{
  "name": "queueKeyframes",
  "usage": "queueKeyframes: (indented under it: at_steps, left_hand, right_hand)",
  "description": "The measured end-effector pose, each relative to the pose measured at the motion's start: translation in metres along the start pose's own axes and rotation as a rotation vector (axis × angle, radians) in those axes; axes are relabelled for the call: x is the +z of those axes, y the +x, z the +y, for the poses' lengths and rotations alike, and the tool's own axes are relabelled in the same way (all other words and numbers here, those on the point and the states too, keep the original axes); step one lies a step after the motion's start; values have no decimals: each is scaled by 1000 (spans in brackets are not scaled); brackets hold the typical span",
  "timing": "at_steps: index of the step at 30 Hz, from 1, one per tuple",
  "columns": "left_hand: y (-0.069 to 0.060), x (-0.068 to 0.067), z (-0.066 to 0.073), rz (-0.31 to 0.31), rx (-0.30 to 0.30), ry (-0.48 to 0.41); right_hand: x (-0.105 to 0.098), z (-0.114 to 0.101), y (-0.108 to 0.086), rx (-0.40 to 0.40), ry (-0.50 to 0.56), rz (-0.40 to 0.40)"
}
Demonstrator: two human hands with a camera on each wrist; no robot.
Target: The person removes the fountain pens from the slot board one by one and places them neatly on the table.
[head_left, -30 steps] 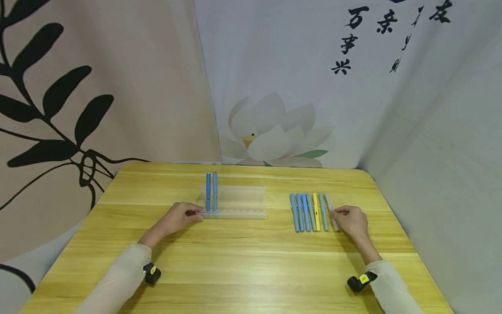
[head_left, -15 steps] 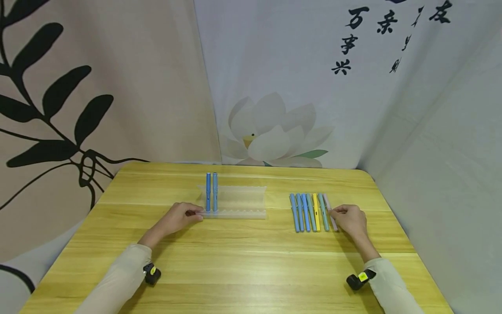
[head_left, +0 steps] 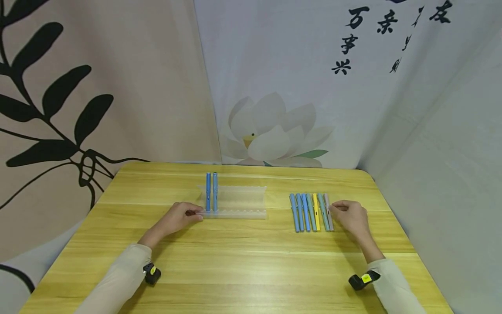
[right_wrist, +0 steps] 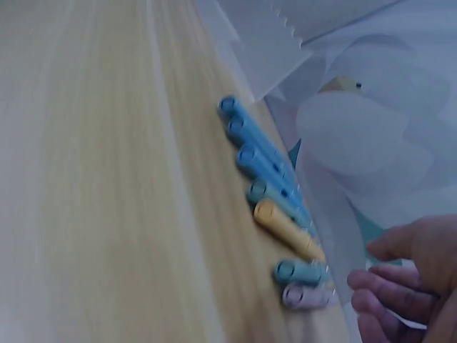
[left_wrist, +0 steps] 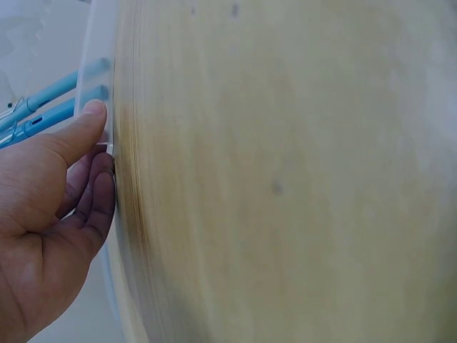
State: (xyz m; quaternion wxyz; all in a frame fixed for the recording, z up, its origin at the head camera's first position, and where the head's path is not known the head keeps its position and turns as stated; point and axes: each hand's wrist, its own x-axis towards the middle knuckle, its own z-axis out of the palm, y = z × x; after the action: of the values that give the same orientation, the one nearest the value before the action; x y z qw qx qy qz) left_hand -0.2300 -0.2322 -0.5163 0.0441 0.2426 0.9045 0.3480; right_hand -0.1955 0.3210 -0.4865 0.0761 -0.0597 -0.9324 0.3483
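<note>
Head view: lilac pen (head_left: 328,213) ends the row of pens (head_left: 316,212) at right, beside the right hand (head_left: 350,216). Left wrist: left hand (left_wrist: 50,193) pinches the clear rack (left_wrist: 98,43), best steadied. Right wrist: relaxed right hand holds nothing; light contact should avoid skewing pens.

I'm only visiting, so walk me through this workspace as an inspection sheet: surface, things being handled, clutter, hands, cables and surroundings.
Surface: a light wood-grain table.
Things being handled: a clear rack with two blue pens at its left end; to its right, seven pens lie in a row.
Clutter: nothing seen.
Left hand: fingers and thumb pinch the rack's left end.
Right hand: beside the pale purple pen; whether it touches is unclear.
Cables: nothing seen.
Surroundings: hangings printed with dark leaves, a pale lotus and black characters.
</note>
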Motion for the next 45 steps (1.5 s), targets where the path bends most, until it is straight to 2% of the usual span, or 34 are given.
queueKeyframes:
  at_steps: [3, 9, 17, 25, 31, 45]
  left_hand:
    - [-1, 0, 0, -1, -1, -3]
    - [-2, -1, 1, -7, -12, -9]
    - [-2, 0, 0, -1, 1, 3]
    - [-3, -2, 2, -5, -18, 4]
    - [-2, -2, 2, -6, -18, 4]
    - [-2, -2, 2, -12, -11, -1]
  right_hand:
    - [1, -12, -2, -67, 51, -33]
    - [10, -35, -8, -132, 151, -79]
    - [30, -62, -7, -219, 229, -85]
    - [56, -87, -8, -325, 318, -119]
    - [77, -101, -9, -344, 364, -159]
    - [119, -147, -13, -359, 394, -239]
